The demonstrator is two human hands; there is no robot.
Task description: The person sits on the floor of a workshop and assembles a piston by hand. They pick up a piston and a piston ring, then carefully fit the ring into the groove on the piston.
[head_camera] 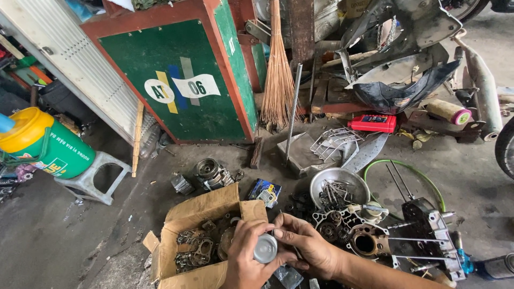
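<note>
Head view, looking down at a grimy workshop floor. Largest is the green cabinet with red edges, far centre-left; its front bears a white oval and a white flag-shaped label over yellow, blue and grey stripes. Left of it leans a white ribbed panel. Far right lies a heap of dark bike fairings, with a flat red oil bottle at its near edge and a cream roll with a pink end just right of that. A broom stands against the cabinet's right side.

At the left edge a green bucket with a yellow lid and a white-and-yellow label rests tilted on a grey plastic stool. Near centre, an open cardboard box holds rusty metal parts. Right of it stand an engine case with long studs, a steel bowl of bolts, and a green hose curving behind. A small blue carton lies between box and bowl, and a grey motor part sits just beyond the box.

Nearest, over the box's right edge, both hands meet on a small silver can. The left hand is wrapped around its body, fingers clamped tight. The right hand has its fingers curled against the can's top and side.
</note>
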